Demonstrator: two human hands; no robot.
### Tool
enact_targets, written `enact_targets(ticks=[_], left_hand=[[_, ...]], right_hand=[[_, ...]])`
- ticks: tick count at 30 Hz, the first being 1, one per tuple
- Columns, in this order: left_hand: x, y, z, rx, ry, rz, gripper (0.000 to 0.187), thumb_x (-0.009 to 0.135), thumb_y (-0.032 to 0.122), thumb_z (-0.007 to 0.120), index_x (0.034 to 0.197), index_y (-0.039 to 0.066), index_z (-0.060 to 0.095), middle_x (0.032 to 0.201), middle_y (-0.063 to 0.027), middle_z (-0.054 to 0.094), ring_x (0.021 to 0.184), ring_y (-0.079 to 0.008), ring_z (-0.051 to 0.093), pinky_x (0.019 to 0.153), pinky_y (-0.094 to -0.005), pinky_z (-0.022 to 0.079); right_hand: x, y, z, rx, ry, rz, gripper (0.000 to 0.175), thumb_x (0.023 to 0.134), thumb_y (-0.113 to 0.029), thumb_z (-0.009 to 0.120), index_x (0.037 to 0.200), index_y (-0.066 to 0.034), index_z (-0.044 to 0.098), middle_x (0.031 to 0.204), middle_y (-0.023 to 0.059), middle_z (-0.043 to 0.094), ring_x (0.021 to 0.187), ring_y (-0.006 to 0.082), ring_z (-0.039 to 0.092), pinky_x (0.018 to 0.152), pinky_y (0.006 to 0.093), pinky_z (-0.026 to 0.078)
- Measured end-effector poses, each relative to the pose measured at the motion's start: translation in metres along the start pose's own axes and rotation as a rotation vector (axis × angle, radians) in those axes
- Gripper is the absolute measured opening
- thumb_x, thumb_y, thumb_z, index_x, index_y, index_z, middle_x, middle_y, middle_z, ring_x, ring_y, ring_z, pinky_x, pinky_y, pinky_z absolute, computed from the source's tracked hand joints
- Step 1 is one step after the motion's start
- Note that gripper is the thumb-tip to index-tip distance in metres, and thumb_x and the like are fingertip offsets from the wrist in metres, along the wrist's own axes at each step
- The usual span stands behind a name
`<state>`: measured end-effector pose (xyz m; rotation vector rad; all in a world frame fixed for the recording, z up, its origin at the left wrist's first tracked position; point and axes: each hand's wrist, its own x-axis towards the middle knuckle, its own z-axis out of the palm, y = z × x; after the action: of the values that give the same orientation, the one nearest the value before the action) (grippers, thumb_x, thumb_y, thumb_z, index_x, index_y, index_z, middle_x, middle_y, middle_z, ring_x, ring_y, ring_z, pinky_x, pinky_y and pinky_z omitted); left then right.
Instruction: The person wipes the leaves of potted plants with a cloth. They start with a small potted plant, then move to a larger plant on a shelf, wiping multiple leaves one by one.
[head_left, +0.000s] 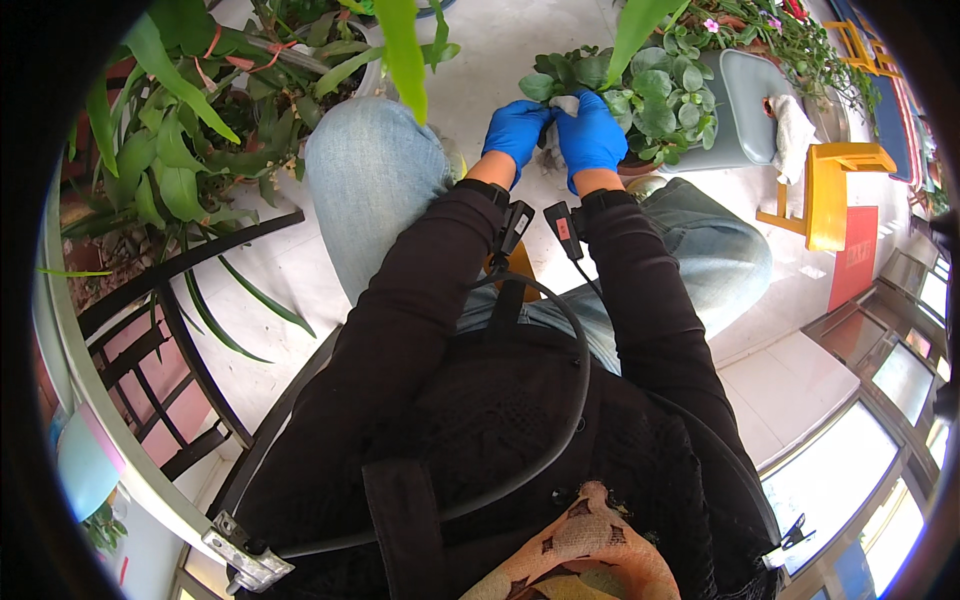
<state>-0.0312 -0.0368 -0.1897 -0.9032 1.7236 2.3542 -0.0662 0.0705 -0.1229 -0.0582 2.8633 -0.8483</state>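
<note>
Both my hands wear blue gloves and meet at the near side of a potted plant (652, 94) with round green leaves. A greyish-white cloth (565, 104) is gripped in my right hand (589, 141); part of it seems to hang below, between the hands. My left hand (516, 133) is beside it with curled fingers, touching or nearly touching the cloth and the lowest leaves. What its fingertips pinch is hidden. Under the foliage, the rim of a brown pot (637, 166) shows beside my right wrist.
A grey plastic bin (750, 105) with a white rag (792, 139) stands right of the plant, near a yellow wooden stool (825, 195). Large leafy plants (172, 150) crowd the left, above a black metal rack (165, 360). Long leaves (401, 52) hang close to the camera.
</note>
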Motion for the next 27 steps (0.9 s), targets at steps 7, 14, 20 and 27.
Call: enact_targets(ticks=[7, 14, 20, 27], left_hand=[[-0.004, 0.012, -0.004, -0.094, 0.018, -0.069, 0.024, 0.087, 0.011, 0.061, 0.106, -0.003, 0.068, 0.098, -0.0116, 0.069, 0.086, -0.0203, 0.063, 0.082, -0.0311, 0.049], [-0.01, 0.023, -0.004, -0.1, -0.016, -0.122, 0.047, 0.09, 0.034, 0.066, 0.123, 0.001, 0.061, 0.119, -0.0121, 0.064, 0.105, -0.022, 0.06, 0.094, -0.0347, 0.047], [-0.01, 0.014, -0.004, -0.201, -0.1, -0.205, 0.061, 0.09, 0.054, 0.061, 0.127, 0.006, 0.06, 0.117, -0.0091, 0.066, 0.105, -0.0192, 0.062, 0.095, -0.0318, 0.046], [-0.001, -0.004, -0.013, -0.111, -0.177, -0.292, 0.087, 0.085, 0.077, 0.044, 0.134, 0.006, 0.054, 0.125, -0.0153, 0.062, 0.111, -0.0263, 0.061, 0.096, -0.0389, 0.048]], right_hand=[[-0.004, 0.0, 0.0, -0.071, -0.221, -0.105, 0.038, 0.088, -0.048, 0.06, 0.103, -0.0141, 0.068, 0.098, 0.0179, 0.069, 0.092, 0.0382, 0.066, 0.079, 0.0442, 0.051], [-0.046, 0.022, -0.005, -0.172, -0.427, -0.21, 0.038, 0.085, -0.047, 0.06, 0.105, -0.0156, 0.068, 0.098, 0.0176, 0.069, 0.093, 0.0375, 0.066, 0.08, 0.0457, 0.051], [-0.077, 0.054, 0.001, 0.129, -0.447, 0.002, 0.046, 0.081, -0.05, 0.067, 0.108, -0.0137, 0.067, 0.1, 0.0178, 0.07, 0.096, 0.0371, 0.066, 0.083, 0.0436, 0.051], [-0.078, 0.072, 0.008, 0.183, -0.458, 0.087, 0.05, 0.082, -0.047, 0.067, 0.121, -0.0158, 0.063, 0.108, 0.0186, 0.068, 0.101, 0.0376, 0.065, 0.087, 0.0424, 0.05]])
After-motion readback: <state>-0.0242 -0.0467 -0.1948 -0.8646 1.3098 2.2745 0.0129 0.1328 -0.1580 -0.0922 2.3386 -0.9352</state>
